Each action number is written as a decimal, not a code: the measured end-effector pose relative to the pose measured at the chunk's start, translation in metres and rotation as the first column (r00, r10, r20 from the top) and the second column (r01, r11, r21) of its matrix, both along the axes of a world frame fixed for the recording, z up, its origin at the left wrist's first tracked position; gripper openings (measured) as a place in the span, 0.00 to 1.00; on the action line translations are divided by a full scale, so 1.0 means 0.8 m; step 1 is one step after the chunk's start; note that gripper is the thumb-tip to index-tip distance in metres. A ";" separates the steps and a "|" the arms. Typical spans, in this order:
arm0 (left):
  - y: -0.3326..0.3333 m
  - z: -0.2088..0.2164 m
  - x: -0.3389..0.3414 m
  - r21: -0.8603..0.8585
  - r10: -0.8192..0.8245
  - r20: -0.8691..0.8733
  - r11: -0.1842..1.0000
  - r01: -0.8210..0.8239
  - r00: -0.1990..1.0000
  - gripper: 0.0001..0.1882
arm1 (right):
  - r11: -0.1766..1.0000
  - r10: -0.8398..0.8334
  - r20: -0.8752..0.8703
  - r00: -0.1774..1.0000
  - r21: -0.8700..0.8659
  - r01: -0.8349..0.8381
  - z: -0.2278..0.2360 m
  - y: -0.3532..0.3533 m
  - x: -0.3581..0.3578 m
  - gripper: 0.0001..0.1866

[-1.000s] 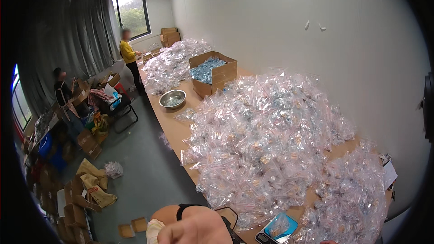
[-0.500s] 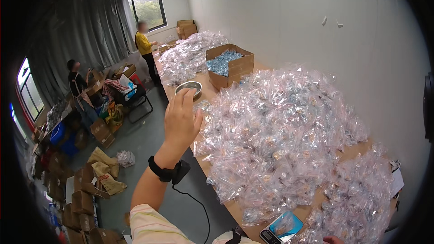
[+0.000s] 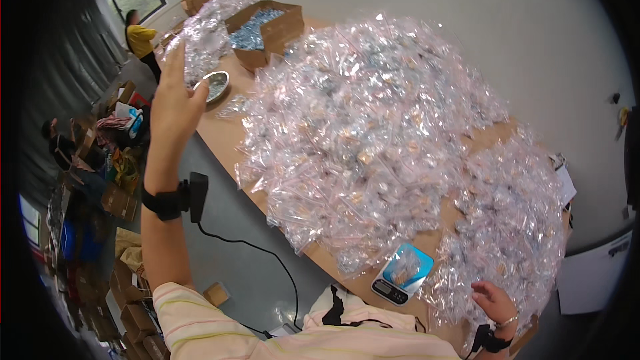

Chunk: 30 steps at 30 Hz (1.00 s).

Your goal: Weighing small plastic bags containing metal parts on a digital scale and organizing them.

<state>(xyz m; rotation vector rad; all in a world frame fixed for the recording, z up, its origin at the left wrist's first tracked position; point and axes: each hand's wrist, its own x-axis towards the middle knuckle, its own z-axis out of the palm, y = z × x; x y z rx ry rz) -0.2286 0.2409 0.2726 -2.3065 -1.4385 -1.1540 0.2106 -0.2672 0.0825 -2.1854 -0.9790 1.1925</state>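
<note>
My left hand is raised at the table's far left, its fingers stretched up and the thumb apart, holding nothing. Just beyond the thumb stands a round metal bowl with small pieces in it; the hand partly overlaps it in view. My right hand hovers at the lower right over a heap of clear plastic bags, its fingers loosely bent and apart, with nothing seen in them. To its left, a small blue-topped digital scale carries one filled clear bag.
A large mound of filled clear bags covers the middle of the wooden table. Behind it stands an open cardboard box of blue packets. A person in yellow works at the far end. Cartons line the floor at left.
The view has swung right and down. More of my right hand has come into sight beside the scale. My left hand stays raised near the bowl, fingers straighter.
</note>
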 end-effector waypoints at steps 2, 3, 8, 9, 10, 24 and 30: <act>0.027 -0.019 0.001 -0.016 0.027 -0.193 0.999 -0.031 0.981 0.37 | 0.999 -0.047 -0.007 0.999 -0.011 0.046 0.007 0.003 -0.014 0.21; 0.028 -0.030 0.016 -0.152 -0.020 -0.145 0.988 -0.003 0.989 0.36 | 0.996 -0.078 -0.013 0.997 -0.038 0.077 0.007 0.001 -0.017 0.22; 0.049 -0.117 0.035 -0.369 -0.132 -0.245 0.929 0.033 0.961 0.34 | 0.989 -0.060 0.053 0.997 -0.130 0.067 0.011 -0.002 -0.025 0.23; 0.038 -0.127 0.053 -0.499 -0.112 -0.232 0.866 -0.019 0.966 0.34 | 0.992 -0.068 0.065 0.996 -0.106 0.075 0.010 -0.005 -0.025 0.23; 0.028 -0.147 0.057 -0.522 -0.132 -0.242 0.853 -0.014 0.961 0.34 | 0.994 -0.064 0.073 0.995 -0.079 0.069 0.009 -0.010 -0.027 0.23; -0.264 -0.403 0.245 -0.851 -0.894 0.065 0.182 0.492 0.443 0.29 | 0.995 0.009 0.157 0.988 -0.096 0.006 -0.082 -0.016 -0.077 0.19; -0.339 -0.434 0.304 -0.789 -0.842 -0.117 0.401 0.465 0.527 0.50 | 0.999 -0.036 0.094 0.995 -0.001 0.036 -0.161 -0.006 -0.120 0.22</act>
